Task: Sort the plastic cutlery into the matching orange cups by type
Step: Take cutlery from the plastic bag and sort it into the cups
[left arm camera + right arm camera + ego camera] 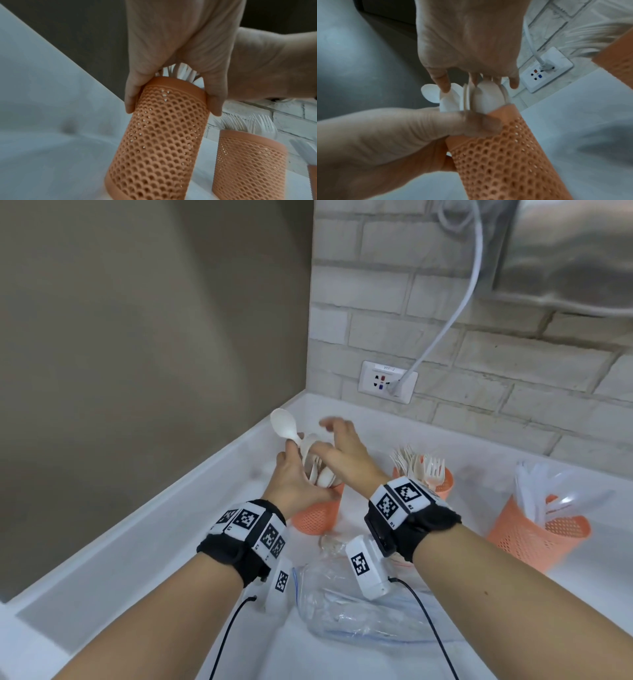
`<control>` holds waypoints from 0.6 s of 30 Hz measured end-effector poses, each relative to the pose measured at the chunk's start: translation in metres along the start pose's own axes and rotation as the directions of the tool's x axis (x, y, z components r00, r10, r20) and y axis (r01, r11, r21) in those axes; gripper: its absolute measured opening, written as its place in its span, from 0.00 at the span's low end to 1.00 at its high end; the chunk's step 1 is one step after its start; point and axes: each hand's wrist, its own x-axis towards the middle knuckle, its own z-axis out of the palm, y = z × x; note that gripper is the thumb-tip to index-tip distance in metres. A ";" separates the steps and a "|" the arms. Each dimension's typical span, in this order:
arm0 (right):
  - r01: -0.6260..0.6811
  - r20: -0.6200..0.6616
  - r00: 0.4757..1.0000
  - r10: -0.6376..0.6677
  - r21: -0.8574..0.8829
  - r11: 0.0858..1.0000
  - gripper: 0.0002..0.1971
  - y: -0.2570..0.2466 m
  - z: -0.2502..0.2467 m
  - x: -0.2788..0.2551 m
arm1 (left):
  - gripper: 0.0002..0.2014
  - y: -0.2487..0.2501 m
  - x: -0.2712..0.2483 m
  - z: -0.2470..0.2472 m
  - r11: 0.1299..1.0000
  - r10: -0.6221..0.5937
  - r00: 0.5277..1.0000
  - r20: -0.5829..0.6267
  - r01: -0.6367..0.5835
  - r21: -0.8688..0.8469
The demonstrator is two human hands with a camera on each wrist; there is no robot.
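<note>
Fingers of the left hand wrap the spoon cup's rim, while right hand fingers, spread straight, touch its spoons.

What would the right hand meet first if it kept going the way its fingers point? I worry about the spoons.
Probably the spoons standing in the orange cup; the right hand already touches them.

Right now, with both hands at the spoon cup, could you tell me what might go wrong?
The spoon cup looks packed full, so the right hand pressing on the bowls could pop spoons out. One spoon already sticks out high and slanted above the left hand and may fall onto the counter. The left hand grips only near the rim, so a hard push might tip the tall cup.
</note>
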 end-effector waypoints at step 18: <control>0.175 0.087 0.984 -0.153 -0.529 0.830 0.22 0.000 0.001 -0.003 | 0.56 0.003 -0.008 -0.003 0.998 -0.019 1.000 0.021 0.021 -0.065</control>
